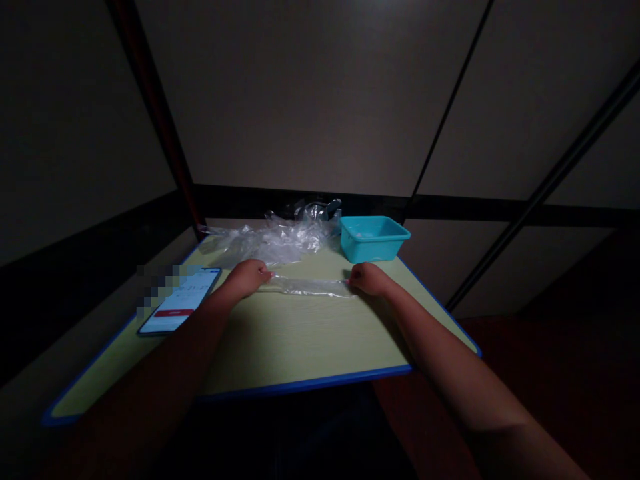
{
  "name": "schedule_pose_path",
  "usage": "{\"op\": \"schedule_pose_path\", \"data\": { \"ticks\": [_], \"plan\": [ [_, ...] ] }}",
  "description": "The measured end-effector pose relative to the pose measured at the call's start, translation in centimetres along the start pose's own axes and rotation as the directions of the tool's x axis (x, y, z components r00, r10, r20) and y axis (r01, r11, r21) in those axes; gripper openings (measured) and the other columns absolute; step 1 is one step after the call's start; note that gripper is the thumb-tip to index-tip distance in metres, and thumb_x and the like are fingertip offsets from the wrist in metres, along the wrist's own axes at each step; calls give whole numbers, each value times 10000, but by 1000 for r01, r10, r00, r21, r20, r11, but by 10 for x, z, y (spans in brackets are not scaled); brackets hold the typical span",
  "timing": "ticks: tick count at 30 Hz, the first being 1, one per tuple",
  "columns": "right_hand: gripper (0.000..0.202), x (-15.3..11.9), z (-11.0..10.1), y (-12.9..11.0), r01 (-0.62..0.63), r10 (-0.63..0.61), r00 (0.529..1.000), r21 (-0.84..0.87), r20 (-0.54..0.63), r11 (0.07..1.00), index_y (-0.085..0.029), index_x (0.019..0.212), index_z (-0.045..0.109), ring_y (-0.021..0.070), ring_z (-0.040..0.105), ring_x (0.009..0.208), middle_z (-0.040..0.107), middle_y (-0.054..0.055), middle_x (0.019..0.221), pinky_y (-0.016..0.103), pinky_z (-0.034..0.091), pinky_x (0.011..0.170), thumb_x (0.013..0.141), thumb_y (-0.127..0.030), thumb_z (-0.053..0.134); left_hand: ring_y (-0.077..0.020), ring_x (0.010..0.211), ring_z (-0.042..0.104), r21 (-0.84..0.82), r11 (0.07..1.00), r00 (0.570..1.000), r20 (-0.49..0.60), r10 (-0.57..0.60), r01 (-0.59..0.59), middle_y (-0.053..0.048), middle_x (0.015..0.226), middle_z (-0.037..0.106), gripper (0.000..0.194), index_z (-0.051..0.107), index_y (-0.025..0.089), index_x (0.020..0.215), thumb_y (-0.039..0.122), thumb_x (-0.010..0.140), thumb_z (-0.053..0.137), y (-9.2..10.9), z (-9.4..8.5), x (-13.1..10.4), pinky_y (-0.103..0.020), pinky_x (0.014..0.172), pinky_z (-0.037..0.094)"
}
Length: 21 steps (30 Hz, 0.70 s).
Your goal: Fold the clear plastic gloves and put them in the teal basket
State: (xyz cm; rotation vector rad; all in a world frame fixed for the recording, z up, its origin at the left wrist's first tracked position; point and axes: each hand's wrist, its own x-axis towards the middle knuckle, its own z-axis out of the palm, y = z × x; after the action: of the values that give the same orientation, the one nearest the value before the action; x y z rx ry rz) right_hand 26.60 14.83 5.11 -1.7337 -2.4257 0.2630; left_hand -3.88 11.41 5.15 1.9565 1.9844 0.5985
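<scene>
A clear plastic bag [313,287] is stretched in a narrow strip just over the middle of the table. My left hand [249,277] pinches its left end, and my right hand [368,279] pinches its right end. Behind my left hand lies a loose heap of clear plastic bags [280,241]. A turquoise basket [375,248] stands behind my right hand, at the right of the heap; its inside is mostly hidden by its front wall.
The small pale table [300,340] has a blue edge. A phone [183,300] with a lit screen lies at its left side, beside my left forearm. Dark-framed wall panels [310,100] rise behind the table.
</scene>
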Motion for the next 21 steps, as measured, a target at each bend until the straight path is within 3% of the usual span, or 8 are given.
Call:
{"op": "schedule_pose_path", "data": {
  "ticks": [4, 8, 11, 13, 15, 18, 21],
  "plan": [
    [196, -1, -1, -1, -20, 20, 1000, 12, 0, 1000, -139, 793, 669, 139, 551, 638, 676, 78, 764, 221, 303, 513, 771, -323, 604, -156, 592, 470, 16, 1000, 1000, -6, 19, -19, -7, 592, 523, 242, 494, 187, 559, 391, 688, 511, 0, 1, 0, -246, 536, 284],
    [287, -4, -1, -3, -44, 48, 993, 46, -110, 998, -140, 944, 637, 166, 577, 697, 670, 98, 840, 235, 360, 577, 812, -381, 552, -155, 587, 461, 31, 999, 1000, -15, 18, -18, -10, 585, 525, 236, 499, 186, 550, 378, 688, 512, 1, 2, 1, -248, 536, 280],
    [393, -10, 0, -8, 168, -155, 971, 57, -184, 984, -150, 1115, 582, 215, 566, 953, 620, 135, 1085, 291, 404, 793, 832, -415, 521, -156, 606, 469, 27, 999, 1000, -13, 18, -18, -11, 603, 536, 237, 506, 185, 561, 383, 691, 516, 1, 2, 1, -243, 545, 288],
    [521, -17, 2, -14, 348, -340, 933, 56, -121, 936, -196, 1286, 471, 258, 432, 1194, 469, 137, 1329, 390, 326, 963, 840, -465, 490, -158, 613, 473, 25, 999, 1000, -12, 20, -20, -8, 604, 533, 232, 504, 186, 563, 381, 688, 520, 1, 3, 1, -242, 549, 291],
    [619, -23, 6, -22, 420, -421, 907, 54, 8, 906, -257, 1416, 280, 279, 220, 1344, 235, 100, 1489, 497, 182, 1047, 868, -517, 400, -157, 605, 469, 26, 999, 1000, -13, 23, -23, -5, 591, 521, 237, 495, 187, 553, 381, 688, 520, 1, 3, 1, -246, 547, 288],
    [643, -27, 11, -32, 409, -408, 902, 25, 139, 912, -279, 1460, 83, 266, 24, 1391, 16, 57, 1527, 564, 35, 1058, 901, -535, 269, -155, 596, 464, 31, 999, 1000, -10, 23, -23, -5, 585, 513, 248, 484, 186, 544, 381, 693, 520, 1, 3, 2, -250, 541, 279],
    [630, -27, 16, -38, 384, -376, 908, -12, 183, 923, -253, 1463, 38, 250, -8, 1392, -18, 66, 1520, 564, -7, 1059, 918, -504, 229, -161, 610, 475, 46, 999, 1000, 3, 19, -19, -9, 598, 515, 243, 482, 187, 556, 379, 701, 521, 0, 5, 3, -253, 545, 284]
  ]
}}
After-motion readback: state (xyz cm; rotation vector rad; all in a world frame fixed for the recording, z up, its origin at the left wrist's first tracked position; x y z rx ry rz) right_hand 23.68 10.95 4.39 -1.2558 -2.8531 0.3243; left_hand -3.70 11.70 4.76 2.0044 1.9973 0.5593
